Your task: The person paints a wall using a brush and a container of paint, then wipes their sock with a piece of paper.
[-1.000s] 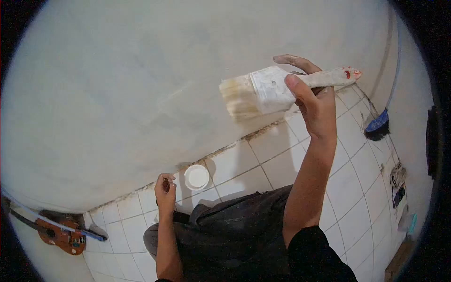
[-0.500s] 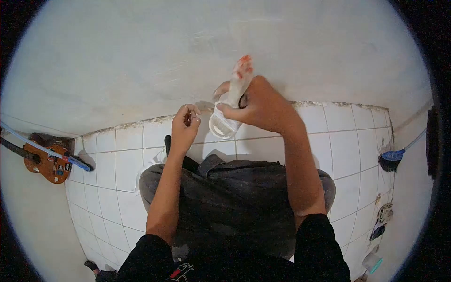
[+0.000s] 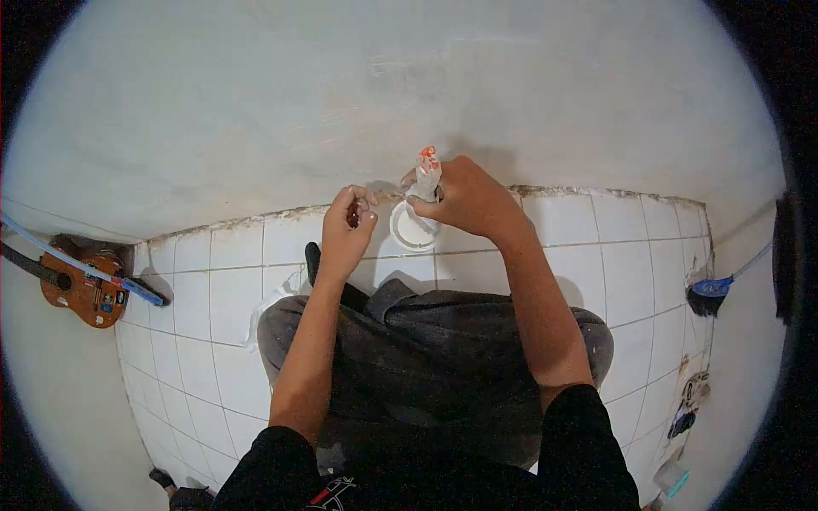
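My right hand [image 3: 464, 198] is wrapped around a slim white piece [image 3: 428, 176] with red smears at its top, by the foot of the wall. Its lower end is a round white base [image 3: 414, 240], seen from above close over the tiles. Part of the piece is hidden behind my fingers, and I cannot tell exactly what kind of thing it is. My left hand [image 3: 348, 226] hovers just left of the base, its fingers loosely curled and apart from the thumb, with nothing seen between them. Whitish smudges mark its fingertips.
A pale wall [image 3: 256, 102] rises right in front. White tiles [image 3: 209, 298] cover the floor around my crossed legs. At left lean a guitar [image 3: 81, 294] and a blue broom [image 3: 141, 289]; at right stands another blue brush [image 3: 710, 294]. A crumpled white cloth or sheet [image 3: 271, 302] lies by my left knee.
My right hand has lowered the white piece and turned it more upright, its base now down near the floor. My left hand has moved slightly right, its fingers opening a little.
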### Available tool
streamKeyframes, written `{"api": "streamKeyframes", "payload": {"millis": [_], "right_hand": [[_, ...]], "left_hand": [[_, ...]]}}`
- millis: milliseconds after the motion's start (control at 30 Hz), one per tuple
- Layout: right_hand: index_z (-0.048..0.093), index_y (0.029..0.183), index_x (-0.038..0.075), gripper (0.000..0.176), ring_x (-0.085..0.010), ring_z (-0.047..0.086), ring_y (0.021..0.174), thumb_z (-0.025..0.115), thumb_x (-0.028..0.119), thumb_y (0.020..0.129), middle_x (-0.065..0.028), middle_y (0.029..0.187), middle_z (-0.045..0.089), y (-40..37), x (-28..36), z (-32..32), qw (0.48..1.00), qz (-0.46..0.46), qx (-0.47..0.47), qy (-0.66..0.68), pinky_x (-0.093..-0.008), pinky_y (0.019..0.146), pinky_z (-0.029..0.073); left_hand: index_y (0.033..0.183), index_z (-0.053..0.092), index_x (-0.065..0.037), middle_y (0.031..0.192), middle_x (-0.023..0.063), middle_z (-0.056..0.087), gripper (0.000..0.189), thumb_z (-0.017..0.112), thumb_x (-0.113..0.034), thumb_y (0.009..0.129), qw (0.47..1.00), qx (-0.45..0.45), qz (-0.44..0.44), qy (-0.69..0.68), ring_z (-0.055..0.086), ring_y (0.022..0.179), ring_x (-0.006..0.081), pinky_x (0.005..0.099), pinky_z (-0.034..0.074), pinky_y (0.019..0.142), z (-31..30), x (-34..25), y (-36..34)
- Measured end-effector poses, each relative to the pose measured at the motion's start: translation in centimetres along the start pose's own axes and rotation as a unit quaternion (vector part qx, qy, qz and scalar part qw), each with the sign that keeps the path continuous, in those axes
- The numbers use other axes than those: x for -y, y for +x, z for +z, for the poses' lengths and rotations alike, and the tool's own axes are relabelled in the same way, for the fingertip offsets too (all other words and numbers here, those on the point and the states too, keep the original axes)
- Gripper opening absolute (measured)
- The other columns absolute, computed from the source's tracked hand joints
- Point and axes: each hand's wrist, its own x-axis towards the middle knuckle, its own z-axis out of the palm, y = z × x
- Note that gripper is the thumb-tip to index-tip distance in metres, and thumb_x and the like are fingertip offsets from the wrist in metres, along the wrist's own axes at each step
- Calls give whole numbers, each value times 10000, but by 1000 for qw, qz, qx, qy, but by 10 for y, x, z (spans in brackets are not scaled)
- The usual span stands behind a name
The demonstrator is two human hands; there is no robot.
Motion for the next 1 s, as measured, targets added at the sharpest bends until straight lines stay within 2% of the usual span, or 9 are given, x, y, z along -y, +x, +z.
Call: {"api": "streamKeyframes", "payload": {"millis": [200,300,433,500,600,800,1000], "right_hand": [[728,1013,87,338,-342,583,738,740,341,790,-202,796,639,-2,-2,6,998,-16,-34,-46,-421,711,490],[729,983,65,327,-366,600,710,740,327,787,-215,754,629,3,-6,9,999,-45,-27,-5,-432,691,495],[734,977,59,321,-374,612,688,742,312,781,-208,718,629,0,-1,4,998,-26,-43,-33,-434,682,498],[732,951,48,314,-373,616,675,746,307,775,-203,706,633,4,-7,9,999,-29,-24,22,-433,676,499],[724,929,38,313,-373,616,659,747,308,773,-202,693,631,4,-9,11,998,-41,-38,36,-426,671,503],[716,895,22,302,-358,624,668,748,292,764,-199,705,642,2,-7,12,998,-40,-47,-4,-422,672,508],[738,955,52,313,-355,610,653,749,301,765,-195,685,635,4,-10,17,998,-36,-38,35,-417,671,509]], "left_hand": [[943,552,-39,826,-30,451,181,510,59,797,1000,7,14,-11,413,759,59,208,361,710,1,4,-1],[945,554,-40,836,-29,452,189,507,69,798,1000,13,14,8,413,760,57,202,357,711,1,1,-1],[939,558,-42,830,-33,451,192,502,76,798,1000,10,9,-3,409,758,55,202,351,699,2,4,0],[931,559,-42,833,-36,454,179,504,74,805,1000,6,19,-4,406,758,51,201,347,690,3,2,-1],[929,558,-39,839,-37,460,168,503,70,814,1000,9,7,-3,404,759,47,200,345,686,1,1,-1],[933,557,-38,832,-39,449,164,505,68,819,1000,6,9,-9,401,758,45,203,345,681,2,2,-1],[938,553,-33,852,-30,475,154,505,67,831,1000,11,12,1,404,755,47,200,354,692,0,1,-2]]}}
